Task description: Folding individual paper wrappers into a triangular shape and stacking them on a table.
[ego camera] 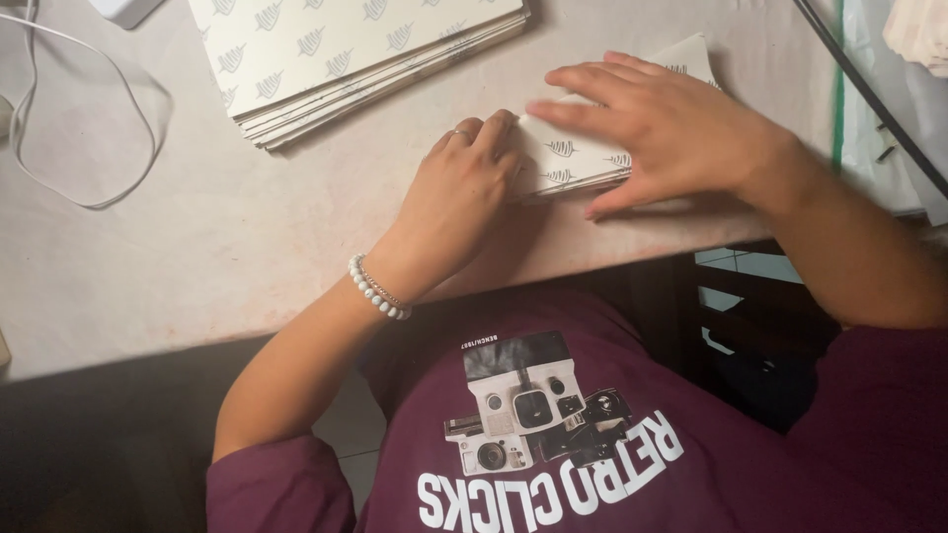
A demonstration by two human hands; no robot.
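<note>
**Head view: both hands on a small stack of printed sheets at the table edge**

Head camera looks down on a pale, matte table [197,247] whose near edge runs across the middle of the frame. Surface shows faint creases and no gloss.

Left hand [456,197], with a ring and a white bead bracelet [378,288] at the wrist, has its fingers curled against the left end of a small stack of cream sheets [578,158] bearing a leaf pattern. Right hand [671,128] lies flat on top of that stack, fingers extended and spread, pressing down; it is not clenched. The small stack sits close to the table's near edge, right of centre.

A larger stack of like sheets [336,49] lies at the top of the frame, well apart from the hands, slightly fanned at its lower edge. A thin white cable [148,148] loops over the table at the left. A black cable [869,94] crosses the upper right corner, beside a green strip [837,89].

Below the table edge: dark space, a maroon printed shirt [612,434], and pale floor tiles [736,265] glimpsed at right.
</note>
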